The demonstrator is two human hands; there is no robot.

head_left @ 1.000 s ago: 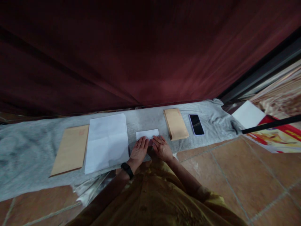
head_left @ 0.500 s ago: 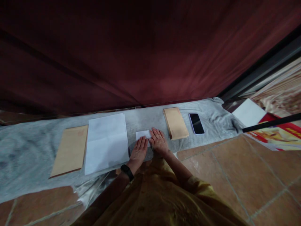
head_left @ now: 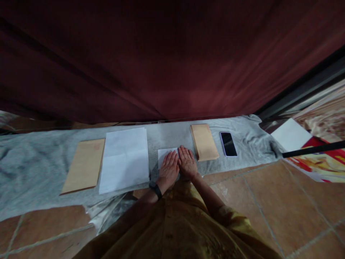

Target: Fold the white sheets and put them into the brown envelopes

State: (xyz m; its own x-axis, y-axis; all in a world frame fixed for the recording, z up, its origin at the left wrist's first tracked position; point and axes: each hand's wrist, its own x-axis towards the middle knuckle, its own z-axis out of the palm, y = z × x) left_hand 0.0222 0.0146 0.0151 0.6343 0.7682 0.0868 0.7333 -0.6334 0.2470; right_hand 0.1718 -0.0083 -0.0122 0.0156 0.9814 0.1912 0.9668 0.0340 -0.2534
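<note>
We see our left hand [head_left: 169, 172] lying flat near the lower middle of the frame, fingers straight and close together, gripping nothing. It covers part of a small white paper [head_left: 162, 154], whose upper left part shows beyond the fingertips. Our right hand [head_left: 188, 163] lies flat just beside it, fingers a little spread, also grasping nothing; we cannot tell whether it rests on the paper's right edge or just past it. We wear a black wristband [head_left: 155, 190] on the left wrist. Left of centre we have a stack of white sheets [head_left: 124, 160], with a brown envelope [head_left: 84, 165] just beside it. Right of centre lie a stack of brown envelopes [head_left: 205, 142] and a phone [head_left: 228, 144], screen dark. Grey cloth [head_left: 172, 133] lies under them all, and a dark red curtain [head_left: 167, 72] fills the upper frame.
</note>
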